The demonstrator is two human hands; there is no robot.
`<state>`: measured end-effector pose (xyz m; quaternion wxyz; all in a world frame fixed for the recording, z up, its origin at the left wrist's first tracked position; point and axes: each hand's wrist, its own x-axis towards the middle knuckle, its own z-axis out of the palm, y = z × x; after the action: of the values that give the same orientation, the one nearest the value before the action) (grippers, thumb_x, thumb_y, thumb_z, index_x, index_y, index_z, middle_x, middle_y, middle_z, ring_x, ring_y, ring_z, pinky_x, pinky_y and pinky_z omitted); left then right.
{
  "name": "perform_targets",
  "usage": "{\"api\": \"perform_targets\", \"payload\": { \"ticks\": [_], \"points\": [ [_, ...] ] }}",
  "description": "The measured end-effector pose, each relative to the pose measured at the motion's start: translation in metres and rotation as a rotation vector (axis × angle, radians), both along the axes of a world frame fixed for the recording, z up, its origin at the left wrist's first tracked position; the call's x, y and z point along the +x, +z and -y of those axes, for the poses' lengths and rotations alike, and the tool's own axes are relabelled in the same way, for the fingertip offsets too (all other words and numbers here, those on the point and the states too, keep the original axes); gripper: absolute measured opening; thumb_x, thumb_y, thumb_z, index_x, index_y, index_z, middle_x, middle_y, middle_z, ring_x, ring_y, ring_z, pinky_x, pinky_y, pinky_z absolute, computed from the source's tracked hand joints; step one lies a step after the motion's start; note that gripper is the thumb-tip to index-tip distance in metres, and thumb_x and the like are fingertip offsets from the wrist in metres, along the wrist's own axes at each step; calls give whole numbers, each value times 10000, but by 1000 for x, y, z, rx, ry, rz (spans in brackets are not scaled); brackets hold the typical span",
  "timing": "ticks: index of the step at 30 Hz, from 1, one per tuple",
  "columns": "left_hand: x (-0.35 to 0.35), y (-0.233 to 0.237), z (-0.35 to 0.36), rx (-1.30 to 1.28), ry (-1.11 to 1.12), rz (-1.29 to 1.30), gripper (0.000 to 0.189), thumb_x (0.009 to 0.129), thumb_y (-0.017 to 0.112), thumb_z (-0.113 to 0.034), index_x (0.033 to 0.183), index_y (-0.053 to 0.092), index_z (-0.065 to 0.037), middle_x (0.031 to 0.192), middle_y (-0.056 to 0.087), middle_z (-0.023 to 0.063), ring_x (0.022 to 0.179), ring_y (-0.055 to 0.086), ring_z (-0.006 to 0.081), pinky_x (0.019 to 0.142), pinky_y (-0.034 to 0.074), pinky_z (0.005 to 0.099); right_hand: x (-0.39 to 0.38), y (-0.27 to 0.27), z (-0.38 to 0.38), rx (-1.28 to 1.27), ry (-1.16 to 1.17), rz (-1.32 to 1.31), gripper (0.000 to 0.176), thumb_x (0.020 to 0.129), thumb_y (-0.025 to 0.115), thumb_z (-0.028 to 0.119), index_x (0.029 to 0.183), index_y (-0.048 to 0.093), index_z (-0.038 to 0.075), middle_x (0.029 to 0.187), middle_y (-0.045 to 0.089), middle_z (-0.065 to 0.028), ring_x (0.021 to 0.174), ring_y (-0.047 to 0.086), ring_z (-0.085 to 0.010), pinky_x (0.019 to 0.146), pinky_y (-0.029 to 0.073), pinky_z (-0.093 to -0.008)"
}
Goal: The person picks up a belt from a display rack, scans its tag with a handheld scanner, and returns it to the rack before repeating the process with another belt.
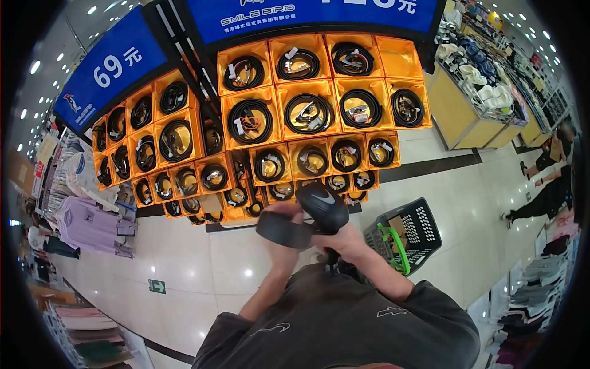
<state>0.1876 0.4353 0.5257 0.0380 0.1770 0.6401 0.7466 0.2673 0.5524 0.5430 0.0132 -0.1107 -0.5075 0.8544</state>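
My left hand (284,249) is closed around a wide dark band (281,230), blurred, which curves across its fingers. Close by on the right, my right hand (344,241) grips the lower end of a black rounded thing with a pale swoosh mark (322,207). That thing tilts up and away from me, its kind unclear. Both hands are near each other in front of my dark shirt. Just beyond them is a display of coiled black belts (307,114) in orange satin-lined boxes (389,58).
On the floor to the right stands a dark shopping basket (424,224) with a green handle (397,249). Blue price signs (114,67) top the belt display. Clothes racks (92,221) line the left, a shoe stand (461,117) the back right. People walk at the far right.
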Motion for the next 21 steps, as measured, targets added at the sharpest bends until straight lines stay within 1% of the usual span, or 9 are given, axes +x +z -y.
{"api": "perform_targets", "payload": {
  "ticks": [3,4,7,8,11,12,16,19,21],
  "points": [
    [12,-12,-4,409,-117,371,130,874,585,16,966,511,-36,901,539,32,871,556,133,737,464,258,-3,2,6,-12,23,12,393,780,694,-24,1147,561,21,764,583,-16,598,535,-78,511,414,-229],
    [7,-17,-4,358,-102,282,118,868,570,16,939,499,-45,864,513,30,819,537,131,724,455,249,-2,3,7,-32,25,9,368,784,662,-34,1135,563,8,755,578,-25,588,530,-90,520,413,-235],
    [-20,-24,10,152,-101,-179,75,817,565,24,889,548,13,838,541,73,748,527,142,681,437,264,-1,-3,1,-6,84,24,298,803,625,-25,1095,569,-5,736,574,-42,560,526,-107,511,412,-246],
    [-31,-17,16,21,-72,-467,106,771,559,36,876,570,23,831,549,102,734,542,197,680,435,275,1,-6,-3,17,110,34,275,810,622,-15,1081,571,-4,731,575,-46,551,527,-110,501,411,-249],
    [-54,7,33,-194,-178,-627,183,728,581,61,906,581,19,829,558,131,733,557,246,678,443,286,6,-8,-16,-33,225,133,359,832,671,34,1164,534,25,733,597,-27,479,502,-80,429,394,-235],
    [-60,15,38,-242,-234,-641,284,665,593,98,931,594,-1,843,573,134,745,575,273,661,462,306,9,-2,-20,-120,243,157,364,827,679,45,1154,521,29,741,606,-38,482,505,-83,430,397,-237],
    [-59,36,42,-668,-309,-960,473,522,628,88,975,621,-45,824,562,85,763,584,287,617,473,358,9,4,-22,-56,181,174,396,803,719,80,1139,514,33,743,594,-27,486,502,-79,431,396,-235],
    [-51,52,39,-782,-292,-1078,498,504,648,68,987,626,-52,807,548,78,764,588,275,600,470,370,9,2,-16,62,119,200,409,785,749,103,1124,530,36,743,585,-19,488,498,-74,431,391,-233],
    [-49,45,36,-687,-216,-1036,463,533,685,40,983,627,-52,814,555,70,744,582,257,610,471,336,11,3,-14,59,106,163,415,776,765,116,1116,541,38,741,579,-12,489,495,-71,430,385,-231]
  ]
}}
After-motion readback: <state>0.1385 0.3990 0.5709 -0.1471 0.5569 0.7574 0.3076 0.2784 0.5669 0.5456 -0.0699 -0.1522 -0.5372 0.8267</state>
